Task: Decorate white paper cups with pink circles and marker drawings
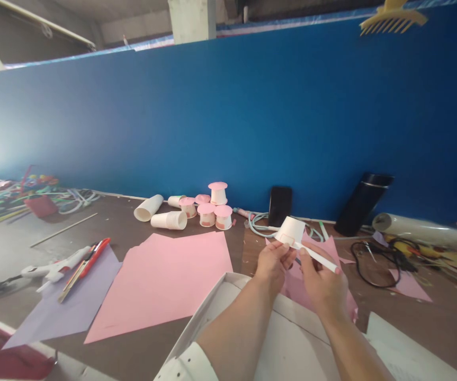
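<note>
My left hand [272, 263] grips a white paper cup [292, 228] by its rim, the cup upside down. A pinkish outline shows on the cup's side. In my right hand [325, 283] is a white marker [319, 257] with a pink end, its tip at the cup wall by the outline. Under my hands lies crumpled pink paper [297, 286], partly hidden. Beyond them stand several white cups with pink round tops [223, 214], one stacked above the others.
Pink sheet [164, 286], purple sheet [69, 312], red utility knife [87, 267] and glue gun [59, 264] lie left. Stacked paper cups [168, 220] lie behind. A phone [279, 205] and black bottle [361, 206] lean on the blue partition [228, 116]. A black cable [365, 283] lies right.
</note>
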Tool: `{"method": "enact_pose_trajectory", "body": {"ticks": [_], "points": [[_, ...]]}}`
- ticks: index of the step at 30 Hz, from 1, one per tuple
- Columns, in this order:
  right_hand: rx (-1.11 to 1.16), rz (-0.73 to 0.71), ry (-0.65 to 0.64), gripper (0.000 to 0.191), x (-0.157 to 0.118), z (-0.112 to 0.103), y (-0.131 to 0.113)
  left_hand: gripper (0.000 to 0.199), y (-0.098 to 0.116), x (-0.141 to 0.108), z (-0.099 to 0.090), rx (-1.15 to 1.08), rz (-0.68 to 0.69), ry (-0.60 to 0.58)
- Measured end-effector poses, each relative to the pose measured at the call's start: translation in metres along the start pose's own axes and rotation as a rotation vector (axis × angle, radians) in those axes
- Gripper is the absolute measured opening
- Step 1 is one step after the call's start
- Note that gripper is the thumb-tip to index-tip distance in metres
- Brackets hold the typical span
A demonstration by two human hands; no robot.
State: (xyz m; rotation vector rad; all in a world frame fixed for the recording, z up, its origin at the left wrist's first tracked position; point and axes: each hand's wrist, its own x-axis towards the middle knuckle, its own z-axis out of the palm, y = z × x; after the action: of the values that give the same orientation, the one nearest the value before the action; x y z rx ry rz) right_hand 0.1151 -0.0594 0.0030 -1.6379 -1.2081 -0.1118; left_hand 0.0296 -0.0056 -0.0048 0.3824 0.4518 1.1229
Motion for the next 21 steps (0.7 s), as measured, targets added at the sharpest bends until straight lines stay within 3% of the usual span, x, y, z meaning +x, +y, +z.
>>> {"method": "enact_pose_trajectory", "body": {"ticks": [21], "points": [[-0.012,0.091,-0.066,0.039,0.001,-0.0039,-0.0036,0.012,-0.0006,0.002,0.0002,0.013,-0.012,0.048]]}}
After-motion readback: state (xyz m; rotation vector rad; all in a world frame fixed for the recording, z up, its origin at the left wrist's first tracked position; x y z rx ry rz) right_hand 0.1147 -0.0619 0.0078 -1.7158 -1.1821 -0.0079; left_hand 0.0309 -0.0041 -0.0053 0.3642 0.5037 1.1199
